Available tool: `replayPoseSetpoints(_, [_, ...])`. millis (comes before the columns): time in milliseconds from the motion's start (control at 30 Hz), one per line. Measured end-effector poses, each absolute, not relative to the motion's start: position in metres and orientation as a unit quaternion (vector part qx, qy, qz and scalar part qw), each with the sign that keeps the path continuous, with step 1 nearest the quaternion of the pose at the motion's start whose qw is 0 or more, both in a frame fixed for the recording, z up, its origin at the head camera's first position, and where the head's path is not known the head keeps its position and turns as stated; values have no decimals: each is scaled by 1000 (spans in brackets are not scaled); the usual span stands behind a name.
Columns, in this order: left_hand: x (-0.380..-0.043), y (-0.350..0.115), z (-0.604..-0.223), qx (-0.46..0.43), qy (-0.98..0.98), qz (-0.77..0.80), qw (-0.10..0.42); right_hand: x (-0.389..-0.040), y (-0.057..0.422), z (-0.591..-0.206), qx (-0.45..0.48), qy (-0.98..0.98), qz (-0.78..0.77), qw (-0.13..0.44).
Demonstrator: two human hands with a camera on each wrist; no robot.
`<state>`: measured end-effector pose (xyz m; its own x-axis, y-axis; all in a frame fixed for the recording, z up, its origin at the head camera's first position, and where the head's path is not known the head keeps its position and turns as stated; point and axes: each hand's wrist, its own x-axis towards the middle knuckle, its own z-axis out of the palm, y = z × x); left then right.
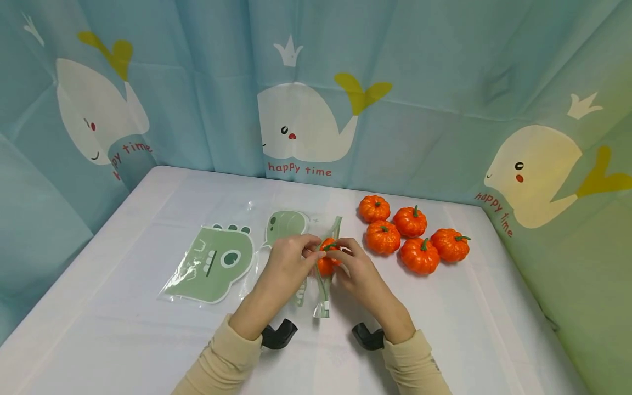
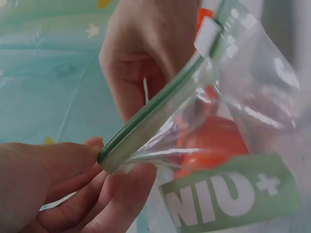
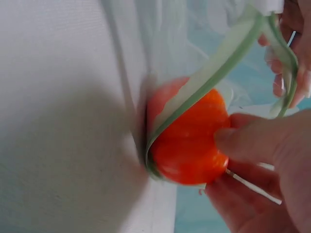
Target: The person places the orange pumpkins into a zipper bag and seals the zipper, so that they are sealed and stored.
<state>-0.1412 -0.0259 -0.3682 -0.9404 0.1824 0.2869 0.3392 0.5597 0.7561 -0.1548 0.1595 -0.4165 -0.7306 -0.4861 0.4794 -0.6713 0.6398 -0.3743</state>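
Between the two hands is a clear zip bag (image 1: 323, 293) with a green zip edge and a green printed label (image 2: 233, 194). My left hand (image 1: 286, 263) pinches the bag's green zip edge between thumb and fingers. A small orange pumpkin (image 3: 189, 141) with a green stem sits in the bag's mouth, partly behind the zip strip. My right hand (image 1: 362, 274) grips this pumpkin, thumb on one side and fingers below, in the right wrist view. Through the film in the left wrist view, an orange shape (image 2: 214, 141) shows inside the bag. A white slider (image 2: 207, 36) sits on the zip.
Several orange pumpkins (image 1: 383, 237) stand in a group on the white table (image 1: 474, 323), right of the hands. On the left lies a flat clear bag with a green monster print (image 1: 209, 266). A blue curtain (image 1: 424, 126) with whale prints borders the table.
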Motion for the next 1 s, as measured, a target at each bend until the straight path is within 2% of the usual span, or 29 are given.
replayPoseSetpoints(133, [-141, -26, -369, -137, -878, -452, 79, -154, 160, -414, 348, -882, 281, 149])
replayPoseSetpoints(367, [-143, -28, -369, -111, -877, -464, 61, -147, 168, -401, 319, -902, 267, 119])
replayPoseSetpoints(533, [-143, -28, -368, -110, -875, -469, 54, -147, 168, -402, 331, -904, 250, 107])
replayPoseSetpoints(1000, [-142, -33, -367, -130, -899, -406, 98, -146, 164, -403, 353, -897, 251, 90])
